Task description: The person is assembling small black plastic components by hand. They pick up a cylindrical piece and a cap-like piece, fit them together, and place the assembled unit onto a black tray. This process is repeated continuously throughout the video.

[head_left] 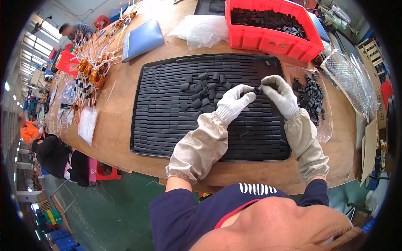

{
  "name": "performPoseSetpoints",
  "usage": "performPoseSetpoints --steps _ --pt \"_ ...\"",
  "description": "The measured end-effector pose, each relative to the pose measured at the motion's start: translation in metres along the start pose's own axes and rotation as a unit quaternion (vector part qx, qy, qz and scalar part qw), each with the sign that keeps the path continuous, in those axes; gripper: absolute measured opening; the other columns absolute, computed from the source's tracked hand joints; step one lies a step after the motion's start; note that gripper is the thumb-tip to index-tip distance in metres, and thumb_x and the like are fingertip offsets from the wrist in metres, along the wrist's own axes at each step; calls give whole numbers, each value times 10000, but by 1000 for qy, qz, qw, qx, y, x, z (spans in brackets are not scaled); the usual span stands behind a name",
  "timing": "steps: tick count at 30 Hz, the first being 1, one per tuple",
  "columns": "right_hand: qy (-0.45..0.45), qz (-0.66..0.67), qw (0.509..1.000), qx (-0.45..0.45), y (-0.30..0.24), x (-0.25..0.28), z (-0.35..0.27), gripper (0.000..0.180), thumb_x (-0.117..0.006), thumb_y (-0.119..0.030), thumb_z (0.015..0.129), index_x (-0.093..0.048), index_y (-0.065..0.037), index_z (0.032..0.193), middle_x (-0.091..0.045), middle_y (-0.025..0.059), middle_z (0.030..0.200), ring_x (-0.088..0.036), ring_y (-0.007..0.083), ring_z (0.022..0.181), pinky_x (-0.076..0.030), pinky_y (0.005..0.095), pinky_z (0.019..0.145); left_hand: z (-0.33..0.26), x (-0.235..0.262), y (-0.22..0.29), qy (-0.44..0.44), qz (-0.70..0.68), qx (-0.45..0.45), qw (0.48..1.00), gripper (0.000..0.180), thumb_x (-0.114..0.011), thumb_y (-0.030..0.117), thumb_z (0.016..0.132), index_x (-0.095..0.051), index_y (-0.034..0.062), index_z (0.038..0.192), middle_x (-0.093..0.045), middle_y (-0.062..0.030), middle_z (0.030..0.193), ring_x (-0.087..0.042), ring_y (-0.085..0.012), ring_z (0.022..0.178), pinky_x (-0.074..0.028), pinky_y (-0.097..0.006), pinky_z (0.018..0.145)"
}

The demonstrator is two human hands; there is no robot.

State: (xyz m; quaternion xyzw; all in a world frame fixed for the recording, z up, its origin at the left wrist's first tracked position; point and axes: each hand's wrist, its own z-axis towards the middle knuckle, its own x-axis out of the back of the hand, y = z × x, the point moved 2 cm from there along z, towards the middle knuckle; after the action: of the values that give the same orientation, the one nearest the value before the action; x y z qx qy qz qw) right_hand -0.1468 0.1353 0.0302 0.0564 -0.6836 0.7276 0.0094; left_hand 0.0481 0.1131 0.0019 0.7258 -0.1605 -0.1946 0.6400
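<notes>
My gloved left hand (236,101) and gloved right hand (281,95) meet over the right part of a black tray (144,67). Fingertips of both hands are pinched on a small black piece (258,89), partly hidden by the gloves. Rows of narrow black blocks (161,113) lie packed side by side in the tray. On top of them, left of my left hand, sits a loose heap of black blocks (204,90). Right of my right hand, small black curved pieces (312,94) are scattered on a clear plastic sheet (324,133).
Behind the tray stands a red bin (276,44) of black pieces, beside a clear plastic bag (201,29) and a blue folder (143,40). Copper-wound coils (94,73) with wires lie at the left. Bubble wrap (349,79) edges the right side. Other people sit further left.
</notes>
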Motion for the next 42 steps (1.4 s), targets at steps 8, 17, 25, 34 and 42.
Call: performPoseSetpoints --steps 8,17,25,34,42 --pt "35 -105 994 -1 4 -8 -5 126 -639 -57 938 -656 -27 1058 -678 42 970 -615 91 910 -502 250 821 1 -2 -3 -28 42 3 999 380 -648 261 977 -607 14 1263 -666 -48 1102 -618 -104 972 -558 -262 762" --pt "-11 -235 961 143 0 -8 -14 272 -675 35 824 -661 -19 1090 -663 125 1045 -663 239 955 -535 335 835 -2 -2 -1 -57 -21 28 998 358 -640 285 979 -633 24 1225 -675 -44 1066 -629 -111 948 -566 -265 760" --pt "-14 -362 898 250 -15 0 -18 336 -687 51 784 -675 -29 1111 -699 159 949 -681 344 904 -536 406 800 -3 -8 -3 -41 -9 25 999 379 -648 266 972 -623 16 1255 -674 -68 1105 -638 -142 964 -571 -283 745" --pt "72 -460 866 181 33 46 1 216 -697 -131 861 -681 -80 1069 -702 127 971 -681 333 933 -540 402 822 0 13 0 61 -164 48 983 330 -632 313 993 -656 86 1232 -627 29 938 -556 -38 814 -514 -232 720" --pt "16 -580 788 206 45 27 2 369 -611 -12 812 -636 -127 1162 -665 87 995 -640 311 974 -491 433 867 0 4 0 51 -180 60 981 326 -654 315 983 -657 74 1202 -607 16 920 -554 -39 770 -547 -221 683"
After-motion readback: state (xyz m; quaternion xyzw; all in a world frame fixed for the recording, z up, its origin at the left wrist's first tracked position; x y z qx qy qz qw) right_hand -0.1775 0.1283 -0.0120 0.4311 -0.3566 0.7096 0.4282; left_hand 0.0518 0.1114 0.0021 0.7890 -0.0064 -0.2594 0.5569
